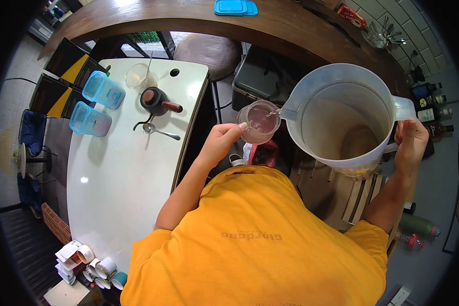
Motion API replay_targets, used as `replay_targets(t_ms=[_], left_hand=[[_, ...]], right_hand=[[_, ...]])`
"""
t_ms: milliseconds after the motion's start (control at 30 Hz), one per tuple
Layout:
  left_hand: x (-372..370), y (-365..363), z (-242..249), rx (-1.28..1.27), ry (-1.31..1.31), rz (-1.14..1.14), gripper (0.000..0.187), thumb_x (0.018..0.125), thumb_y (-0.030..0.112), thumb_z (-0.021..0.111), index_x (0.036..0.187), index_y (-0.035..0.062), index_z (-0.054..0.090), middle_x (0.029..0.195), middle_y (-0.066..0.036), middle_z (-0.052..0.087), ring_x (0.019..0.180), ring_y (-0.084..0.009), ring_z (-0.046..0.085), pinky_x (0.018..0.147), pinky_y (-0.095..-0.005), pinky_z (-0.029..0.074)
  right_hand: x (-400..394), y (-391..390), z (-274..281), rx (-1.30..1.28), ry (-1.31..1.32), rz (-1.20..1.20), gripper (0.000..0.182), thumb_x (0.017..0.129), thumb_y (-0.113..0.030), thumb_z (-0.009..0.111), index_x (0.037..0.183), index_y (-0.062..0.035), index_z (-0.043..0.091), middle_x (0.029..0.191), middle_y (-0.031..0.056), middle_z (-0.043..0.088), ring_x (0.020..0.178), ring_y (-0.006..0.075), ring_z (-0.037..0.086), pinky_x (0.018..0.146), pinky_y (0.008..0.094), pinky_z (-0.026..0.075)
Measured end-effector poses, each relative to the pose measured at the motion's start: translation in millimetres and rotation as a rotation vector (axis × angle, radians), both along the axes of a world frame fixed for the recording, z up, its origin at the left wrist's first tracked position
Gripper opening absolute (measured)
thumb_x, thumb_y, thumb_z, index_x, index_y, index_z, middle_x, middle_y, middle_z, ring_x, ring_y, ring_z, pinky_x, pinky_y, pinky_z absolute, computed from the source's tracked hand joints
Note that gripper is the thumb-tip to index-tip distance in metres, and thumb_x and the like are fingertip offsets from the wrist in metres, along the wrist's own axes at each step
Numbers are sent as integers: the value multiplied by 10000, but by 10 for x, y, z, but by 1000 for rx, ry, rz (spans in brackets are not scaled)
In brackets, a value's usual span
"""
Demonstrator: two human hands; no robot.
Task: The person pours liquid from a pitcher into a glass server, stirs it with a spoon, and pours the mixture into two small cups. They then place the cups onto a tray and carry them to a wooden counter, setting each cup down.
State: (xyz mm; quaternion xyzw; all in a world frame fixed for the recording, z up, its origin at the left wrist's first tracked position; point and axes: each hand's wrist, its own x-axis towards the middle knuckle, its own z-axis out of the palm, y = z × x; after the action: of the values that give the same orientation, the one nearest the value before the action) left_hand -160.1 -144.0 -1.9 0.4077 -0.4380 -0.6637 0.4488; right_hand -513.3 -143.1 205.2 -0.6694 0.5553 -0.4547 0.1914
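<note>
My left hand [223,143] is closed on the handle of a small clear glass cup [259,122] with pinkish liquid in it. My right hand [411,142] grips the handle of a large translucent plastic pitcher [336,148], which is tilted toward the cup. From the pitcher's spout a thin stream of clear liquid runs into the cup. A shallow pool of liquid lies inside the pitcher. Both are held in front of my body, off the white table.
On the white table [132,183] stand two blue-tinted containers [90,120], a clear glass [136,76], a dark pot with a wooden handle [155,101] and a spoon [160,131]. Mugs [105,267] cluster at its near corner. A curved wooden counter [178,14] holds blue lids [235,7].
</note>
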Motion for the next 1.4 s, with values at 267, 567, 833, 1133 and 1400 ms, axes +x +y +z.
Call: replay_targets(t_ms=[267,567,833,1133,1400], left_hand=[[-9,-2,-3,6,12,8,410,950,256,551,589,110,421,611,88,292,568,-38,236,515,-243,191],[15,11,14,8,22,16,411,951,250,550,587,120,412,610,91,282,565,-37,228,513,-244,188],[93,22,-25,17,28,-22,392,949,286,567,676,6,573,670,82,449,656,-12,369,577,-206,307],[108,45,43,1,15,2,416,957,253,538,585,120,406,607,86,284,563,-39,231,515,-244,193],[128,65,95,-7,18,-2,416,955,250,537,582,112,414,604,82,290,565,-43,237,518,-244,198]], right_hand=[[13,-10,17,-15,-5,3,468,943,-425,567,649,-70,490,584,-71,368,537,26,288,491,216,201],[33,-7,19,-20,-1,18,470,945,-430,563,648,-75,480,580,-75,364,533,21,284,485,214,195],[64,6,18,-23,-10,21,477,948,-438,554,650,-73,478,584,-71,371,531,21,291,482,210,201],[72,20,13,-25,2,29,477,944,-441,559,649,-74,481,579,-70,368,532,23,290,487,210,202],[110,19,12,-24,-14,18,486,935,-461,565,643,-82,477,578,-74,366,529,21,289,485,209,200]])
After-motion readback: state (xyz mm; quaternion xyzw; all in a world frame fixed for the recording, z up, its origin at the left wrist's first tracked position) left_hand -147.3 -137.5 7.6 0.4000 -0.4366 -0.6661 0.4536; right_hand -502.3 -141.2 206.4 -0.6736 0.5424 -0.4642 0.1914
